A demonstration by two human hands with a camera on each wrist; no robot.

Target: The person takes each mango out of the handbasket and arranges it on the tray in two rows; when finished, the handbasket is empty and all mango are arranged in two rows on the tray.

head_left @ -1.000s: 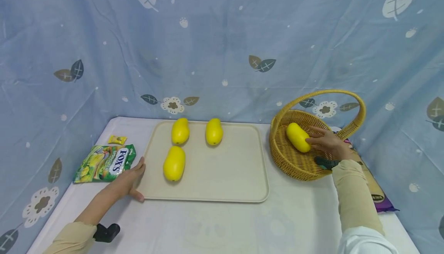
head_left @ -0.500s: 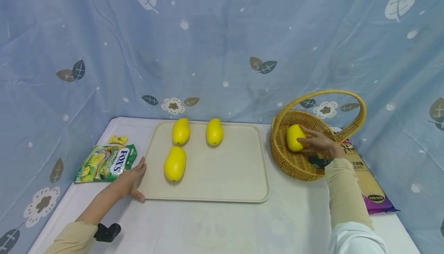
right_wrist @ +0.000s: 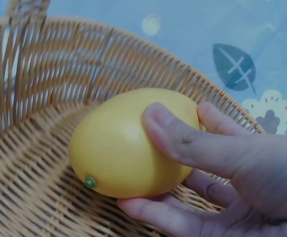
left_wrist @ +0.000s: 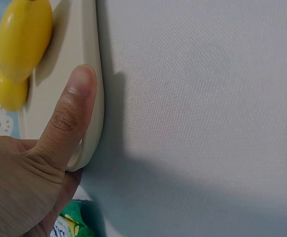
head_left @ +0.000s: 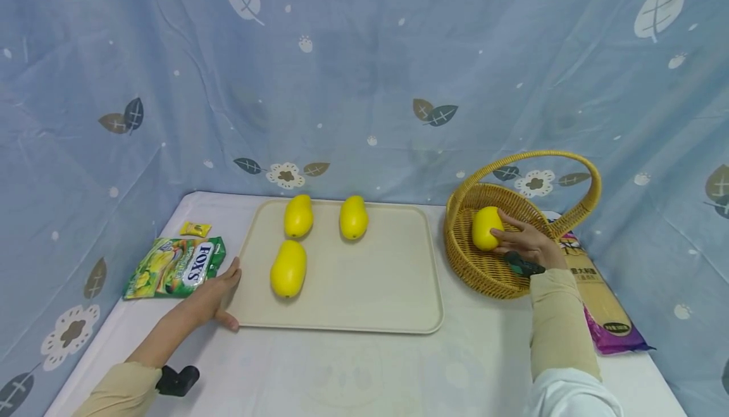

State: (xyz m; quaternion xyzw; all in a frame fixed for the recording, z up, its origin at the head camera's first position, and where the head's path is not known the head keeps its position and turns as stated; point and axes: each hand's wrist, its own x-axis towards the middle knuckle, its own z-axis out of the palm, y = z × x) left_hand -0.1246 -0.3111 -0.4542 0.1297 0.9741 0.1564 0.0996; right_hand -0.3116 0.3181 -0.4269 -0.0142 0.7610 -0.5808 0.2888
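Note:
In the wicker basket (head_left: 471, 271) at the right, my right hand (head_left: 526, 243) holds a smooth yellow mango (right_wrist: 116, 143). The thumb lies over its top and the other fingers wrap its far end and underside. A small green stem nub shows on it. My left hand (head_left: 207, 297) rests at the near left corner of the beige tray (head_left: 370, 290), with spread, mostly straight fingers along the left edge. Its thumb (left_wrist: 74, 98) lies along the near rim. Three similar yellow mangoes lie on the tray, one (head_left: 288, 269) in front and two (head_left: 299, 216) behind.
A green Fox's candy bag (head_left: 179, 268) lies left of the tray, with a small yellow wrapped candy (head_left: 195, 229) behind it. A purple and tan noodle packet (head_left: 600, 297) lies right of the basket, whose tall handle (head_left: 547, 153) arches above it. A patterned blue cloth (head_left: 364, 88) hangs behind.
My right hand has closed its grip on the basket's mango, which has turned more upright. The right forearm has shifted left. My left hand and the tray have stayed in place.

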